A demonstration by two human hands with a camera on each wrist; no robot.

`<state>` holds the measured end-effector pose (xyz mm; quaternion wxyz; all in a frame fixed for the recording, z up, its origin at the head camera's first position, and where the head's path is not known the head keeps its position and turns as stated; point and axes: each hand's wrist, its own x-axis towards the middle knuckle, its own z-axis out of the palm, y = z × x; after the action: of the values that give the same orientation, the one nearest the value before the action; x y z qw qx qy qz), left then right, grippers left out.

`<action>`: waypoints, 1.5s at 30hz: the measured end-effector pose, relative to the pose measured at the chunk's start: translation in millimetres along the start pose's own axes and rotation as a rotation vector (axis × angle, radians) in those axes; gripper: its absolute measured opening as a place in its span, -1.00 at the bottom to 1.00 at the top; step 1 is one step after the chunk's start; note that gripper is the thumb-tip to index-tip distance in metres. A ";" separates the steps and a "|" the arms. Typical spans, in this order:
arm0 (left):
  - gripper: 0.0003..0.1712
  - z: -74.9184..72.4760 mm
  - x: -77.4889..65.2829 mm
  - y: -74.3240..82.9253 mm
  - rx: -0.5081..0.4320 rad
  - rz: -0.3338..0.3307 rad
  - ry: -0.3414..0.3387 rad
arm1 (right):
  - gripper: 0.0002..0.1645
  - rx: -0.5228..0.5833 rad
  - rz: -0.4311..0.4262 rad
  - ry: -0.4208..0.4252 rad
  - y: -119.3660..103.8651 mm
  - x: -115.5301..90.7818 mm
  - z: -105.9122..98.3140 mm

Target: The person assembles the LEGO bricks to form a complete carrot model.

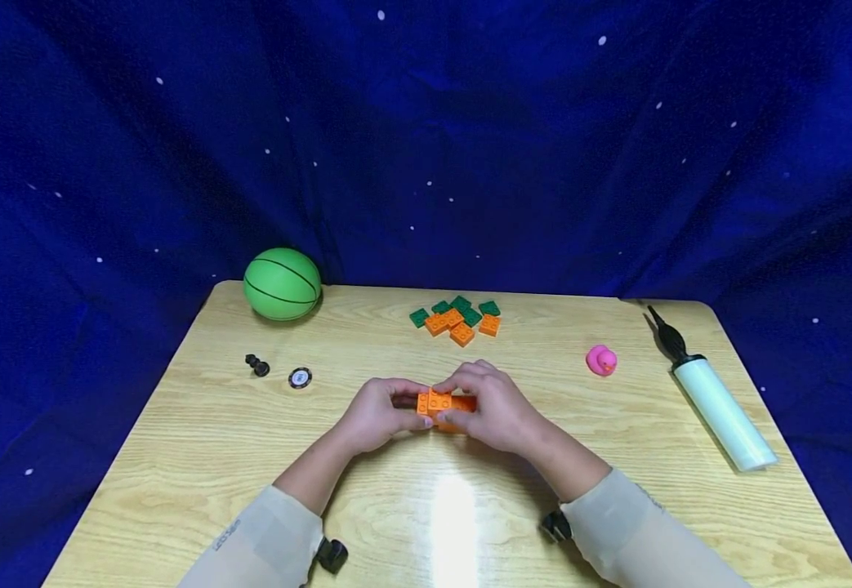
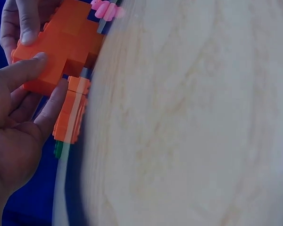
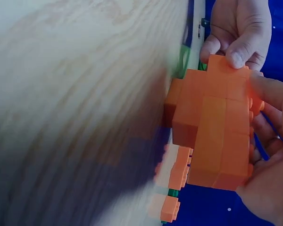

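An assembly of orange toy bricks [image 1: 438,403] is between both hands near the middle of the table. My left hand [image 1: 381,416] pinches its left end between thumb and fingers. On the other side my right hand [image 1: 497,408] grips it, thumb on the near face and fingers on the far side. From the right wrist view, the joined bricks [image 3: 212,127] form a stepped shape with studs facing the right palm. The left wrist view shows both thumbs on the flat orange side [image 2: 68,35]. Fingers partly cover the assembly's far side.
Beyond the hands lie several loose orange bricks [image 1: 461,333] and green bricks [image 1: 460,303]. At left are a green ball [image 1: 282,284], a black chess-like piece [image 1: 257,365] and a poker chip [image 1: 300,377]. At right are a pink rubber duck [image 1: 602,360] and a hand pump [image 1: 723,412].
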<state>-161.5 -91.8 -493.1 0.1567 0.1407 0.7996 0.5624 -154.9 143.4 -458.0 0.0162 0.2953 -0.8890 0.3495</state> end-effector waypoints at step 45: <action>-0.50 1.9 1.9 -7.4 -0.043 -0.012 -0.010 | -0.54 0.077 0.272 0.041 80.9 42.3 -25.5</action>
<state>-162.9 -91.9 -500.9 0.1670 0.1351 0.7873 0.5779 -237.7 184.8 -478.3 -0.0246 0.1654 -0.9062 0.3884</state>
